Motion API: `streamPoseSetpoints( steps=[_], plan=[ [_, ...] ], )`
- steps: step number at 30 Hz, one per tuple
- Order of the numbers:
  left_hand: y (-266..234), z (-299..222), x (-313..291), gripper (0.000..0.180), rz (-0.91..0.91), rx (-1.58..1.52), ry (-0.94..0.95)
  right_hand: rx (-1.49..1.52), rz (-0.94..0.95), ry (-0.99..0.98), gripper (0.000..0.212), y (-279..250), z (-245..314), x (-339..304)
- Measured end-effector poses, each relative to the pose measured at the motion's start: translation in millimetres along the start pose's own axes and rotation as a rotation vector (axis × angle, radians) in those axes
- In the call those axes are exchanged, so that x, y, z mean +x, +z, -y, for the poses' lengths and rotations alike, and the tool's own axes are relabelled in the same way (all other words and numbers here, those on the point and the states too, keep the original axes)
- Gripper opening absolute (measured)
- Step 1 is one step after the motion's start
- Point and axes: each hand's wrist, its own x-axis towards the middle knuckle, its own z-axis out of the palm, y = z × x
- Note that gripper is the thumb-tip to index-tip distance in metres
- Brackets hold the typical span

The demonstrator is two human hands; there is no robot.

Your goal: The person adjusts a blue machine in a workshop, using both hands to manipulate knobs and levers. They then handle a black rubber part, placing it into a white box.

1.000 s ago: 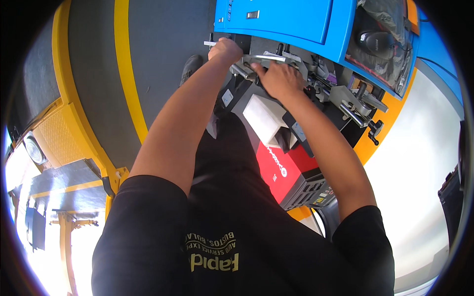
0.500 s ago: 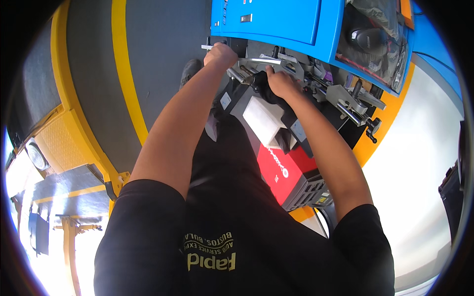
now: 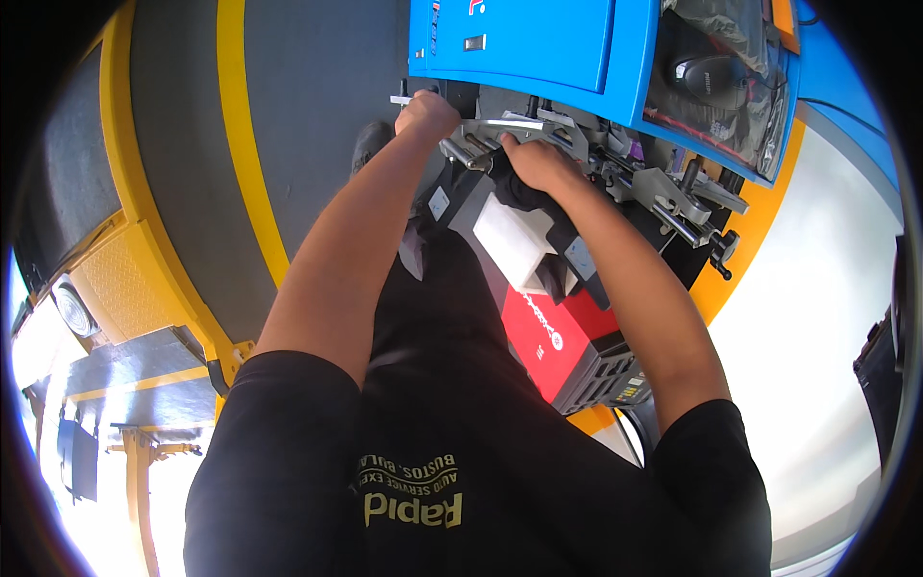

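Head view, going outward from the body: nearest is the black shirt (image 3: 413,539), then a red box (image 3: 543,337) a bit right with a white box (image 3: 514,240) just past it, no hand on either. Beyond those, the right hand (image 3: 540,162) is at the metal clamp (image 3: 519,123), thumb out toward it. The rest of its fingers are tucked out of sight, so I can't tell how far they're open or whether they've got a proper hold. Something black and cloth-like (image 3: 519,190) sits right by that hand. Slightly farther and left, the left hand (image 3: 428,112) is closed in a fist around what looks like the clamp's left end, fingertips hidden. Progress-wise I'd call it midway: both hands are in place, but letting go isn't done, and I can't see whether anything's been tightened or loosened. A second clamp (image 3: 678,192) off to the right has no hand on it. Farthest out is the blue cabinet (image 3: 519,48), with the handled clamp just on its near side.
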Motion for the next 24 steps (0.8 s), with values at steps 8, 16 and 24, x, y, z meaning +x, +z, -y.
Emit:
streamPoseSetpoints(
  steps=[8, 16, 24],
  plan=[
    [3, 2, 1, 0.059, -0.043, -0.038, 0.000, -0.248, -0.142, -0.098, 0.079, 12, 19, -10],
    [1, 2, 6, 0.067, -0.020, -0.055, -0.003, -0.120, -0.195, -0.060, 0.059, 21, -20, 26],
    [1, 1, 8, 0.064, 0.023, -0.099, -0.039, -0.525, -0.363, -0.362, 0.060, 22, 3, -30]
  ],
)
